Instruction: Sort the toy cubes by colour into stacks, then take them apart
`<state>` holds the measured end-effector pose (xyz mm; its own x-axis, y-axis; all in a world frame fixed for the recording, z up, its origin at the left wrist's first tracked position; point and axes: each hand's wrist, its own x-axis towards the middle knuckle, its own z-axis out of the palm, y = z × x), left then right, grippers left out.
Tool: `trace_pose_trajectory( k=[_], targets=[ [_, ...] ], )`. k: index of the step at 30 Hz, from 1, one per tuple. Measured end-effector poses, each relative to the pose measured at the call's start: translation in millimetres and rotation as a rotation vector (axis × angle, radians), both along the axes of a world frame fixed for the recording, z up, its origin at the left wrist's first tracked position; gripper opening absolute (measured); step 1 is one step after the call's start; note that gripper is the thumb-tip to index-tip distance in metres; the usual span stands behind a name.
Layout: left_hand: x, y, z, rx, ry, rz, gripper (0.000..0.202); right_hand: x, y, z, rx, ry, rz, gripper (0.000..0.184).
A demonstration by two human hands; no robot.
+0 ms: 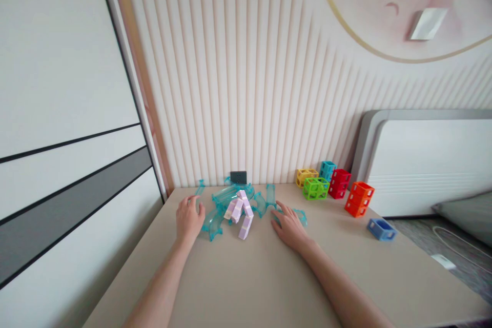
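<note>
My left hand (189, 218) hovers at or rests on the left side of the table, fingers apart and nothing in it. Just right of it lies a heap of clear teal plastic track pieces (226, 196), some curved like half-pipes. Pale purple block pieces (246, 223) lie over the front of the heap. My right hand (289, 223) is spread on the right side, partly over a teal piece (302, 217) that it may be touching. A straight teal piece (270, 193) lies beyond its fingertips.
Open-sided blocks stand at the back right: yellow (306, 177), green (315, 189), light blue (328, 169), red (340, 183) and orange (359, 199). A blue block (381, 229) lies near the table's (238, 287) right edge. A dark socket plate (239, 178) is on the ribbed wall behind.
</note>
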<state>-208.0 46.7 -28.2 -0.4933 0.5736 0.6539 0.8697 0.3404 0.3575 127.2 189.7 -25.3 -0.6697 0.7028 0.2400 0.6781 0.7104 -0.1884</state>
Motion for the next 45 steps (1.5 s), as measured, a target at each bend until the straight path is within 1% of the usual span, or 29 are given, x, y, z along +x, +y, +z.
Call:
trace_pose_trajectory(
  k=[4,9,17,23,30,37,41,45],
  targets=[
    [-12,2,-10.3,-0.075,-0.028,0.040,0.026,-1,-1,0.6,0.011,0.002,0.019,0.044],
    [-26,7,-25.7,-0.143,-0.078,0.022,0.030,-1,-1,-0.3,0.004,0.014,0.019,0.043],
    [-39,13,-40.4,-0.155,-0.136,0.009,0.043,-1,0,-1.1,-0.003,0.004,0.024,0.042],
    [-45,15,-49.3,-0.164,-0.166,0.012,0.038,-1,-1,-0.5,0.010,0.018,0.027,0.040],
    [-46,13,-50.2,-0.171,-0.194,-0.002,0.040,-1,0,-2.3,-0.002,0.021,0.034,0.041],
    [-45,13,-49.6,-0.149,-0.220,-0.021,0.042,-1,-2,0.7,-0.008,0.004,0.036,0.042],
    [-44,12,-46.5,-0.095,-0.217,-0.034,0.039,0,-2,0.6,-0.009,0.003,0.023,0.041],
    [-42,9,-36.1,0.015,-0.189,-0.036,0.030,0,-2,0.7,-0.011,-0.002,0.031,0.042]
  ],
)
